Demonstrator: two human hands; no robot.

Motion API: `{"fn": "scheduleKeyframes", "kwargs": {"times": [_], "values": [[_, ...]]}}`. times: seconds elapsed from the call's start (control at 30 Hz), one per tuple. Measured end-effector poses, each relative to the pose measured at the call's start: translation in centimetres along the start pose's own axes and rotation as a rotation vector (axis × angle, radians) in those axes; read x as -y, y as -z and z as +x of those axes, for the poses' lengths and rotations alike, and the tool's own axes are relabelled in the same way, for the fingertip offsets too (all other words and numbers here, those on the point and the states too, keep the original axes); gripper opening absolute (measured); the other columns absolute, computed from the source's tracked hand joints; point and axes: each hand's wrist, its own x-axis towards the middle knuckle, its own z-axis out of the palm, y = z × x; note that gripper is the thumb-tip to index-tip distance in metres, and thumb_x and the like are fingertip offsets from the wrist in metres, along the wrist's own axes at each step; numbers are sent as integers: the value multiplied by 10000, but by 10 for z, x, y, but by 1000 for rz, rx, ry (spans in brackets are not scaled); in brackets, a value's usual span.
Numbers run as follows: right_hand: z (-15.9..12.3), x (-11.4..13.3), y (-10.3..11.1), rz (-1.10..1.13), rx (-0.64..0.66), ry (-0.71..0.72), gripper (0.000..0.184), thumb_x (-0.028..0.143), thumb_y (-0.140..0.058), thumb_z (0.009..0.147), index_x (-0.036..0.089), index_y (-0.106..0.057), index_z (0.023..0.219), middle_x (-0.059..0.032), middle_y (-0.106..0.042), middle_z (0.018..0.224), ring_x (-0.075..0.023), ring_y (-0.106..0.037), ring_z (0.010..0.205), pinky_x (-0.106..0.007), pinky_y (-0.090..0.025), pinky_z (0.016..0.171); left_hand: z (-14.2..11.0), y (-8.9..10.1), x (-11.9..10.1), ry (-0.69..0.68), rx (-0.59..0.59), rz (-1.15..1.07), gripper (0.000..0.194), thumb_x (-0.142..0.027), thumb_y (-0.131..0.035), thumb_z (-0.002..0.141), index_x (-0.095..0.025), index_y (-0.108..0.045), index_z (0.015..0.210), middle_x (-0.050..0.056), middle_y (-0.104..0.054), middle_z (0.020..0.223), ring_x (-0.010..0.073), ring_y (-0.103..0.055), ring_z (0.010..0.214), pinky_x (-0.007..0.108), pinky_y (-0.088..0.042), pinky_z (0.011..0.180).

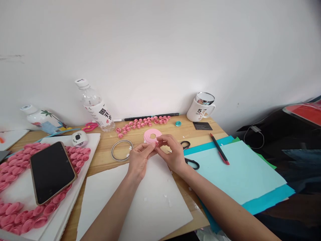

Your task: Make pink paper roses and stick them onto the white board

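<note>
My left hand (pixel 138 160) and my right hand (pixel 171 152) meet over the wooden desk (pixel 105 157), both pinched on a pink paper spiral (pixel 152 136) that stands up between their fingertips. The fingers of both hands are curled and closed around the spiral's lower end. A white sheet (pixel 140 197) lies flat just under my hands. Behind the spiral lie several small pink paper roses (pixel 142 124) in a loose row.
A phone (pixel 51 171) rests on a white board (pixel 82 180) ringed with pink roses. Two bottles (pixel 96 107), a mug (pixel 202 108), black scissors (pixel 188 154), a red pencil (pixel 220 149), a tape ring (pixel 121 150) and light blue paper (pixel 238 170) lie around.
</note>
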Motion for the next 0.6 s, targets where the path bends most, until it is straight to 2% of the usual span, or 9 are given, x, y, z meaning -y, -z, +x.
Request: {"fn": "scheduleKeyframes", "kwargs": {"times": [0.17, 0.37, 0.47, 0.6], "values": [[5, 3, 4, 121, 59, -64, 93, 156, -576, 801, 208, -615, 867, -48, -619, 848, -145, -588, 752, -289, -529, 657, 0, 1, -2, -30, -15, 59, 198, -254, -785, 562, -101, -676, 625, 46, -685, 662, 162, -645, 688, 368, -529, 798], [9, 0, 9, 252, 172, -211, 54, 194, -609, 772, 196, -600, 825, -30, -601, 822, -135, -575, 751, -285, -526, 681, -2, 0, -7, -47, 9, 134, 264, -256, -784, 560, -111, -710, 768, 81, -717, 793, 201, -665, 761, 401, -525, 826], [11, -3, 12, 256, 229, -205, 50, 216, -607, 778, 202, -592, 824, -25, -600, 824, -136, -563, 771, -278, -521, 679, -3, 1, -7, -50, 12, 171, 221, -253, -780, 565, -105, -711, 714, 74, -711, 741, 189, -660, 726, 391, -526, 820], [8, -2, 10, 145, 166, -158, 90, 240, -626, 763, 205, -563, 816, -23, -576, 823, -125, -546, 719, -252, -499, 614, 0, 3, -5, 32, -5, 54, 178, -244, -779, 565, -106, -692, 636, 70, -696, 713, 164, -641, 724, 328, -521, 780]]}}
